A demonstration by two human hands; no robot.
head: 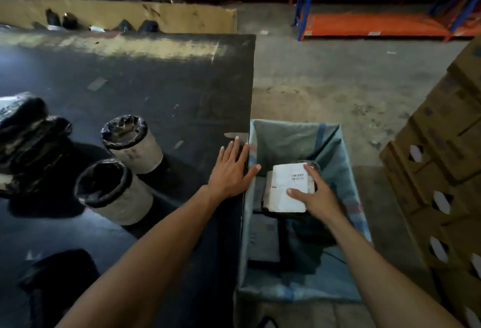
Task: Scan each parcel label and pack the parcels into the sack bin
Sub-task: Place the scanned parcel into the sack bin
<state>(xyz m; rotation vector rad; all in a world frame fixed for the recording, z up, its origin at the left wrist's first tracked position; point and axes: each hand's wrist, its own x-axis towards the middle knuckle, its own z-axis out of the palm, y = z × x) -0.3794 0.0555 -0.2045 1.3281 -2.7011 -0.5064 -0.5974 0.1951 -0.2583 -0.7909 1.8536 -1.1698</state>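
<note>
Beside dark table [156, 88], lowering labelled parcel [286, 187] into sack bin [348, 161], right hand [316, 197] gripping it, left hand [230, 169] flat, empty; releasing next.

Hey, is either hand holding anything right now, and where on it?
The right hand grips the white-labelled parcel at its right edge, thumb on the label, inside the sack bin. The left hand holds nothing; it lies flat on the table.
</note>
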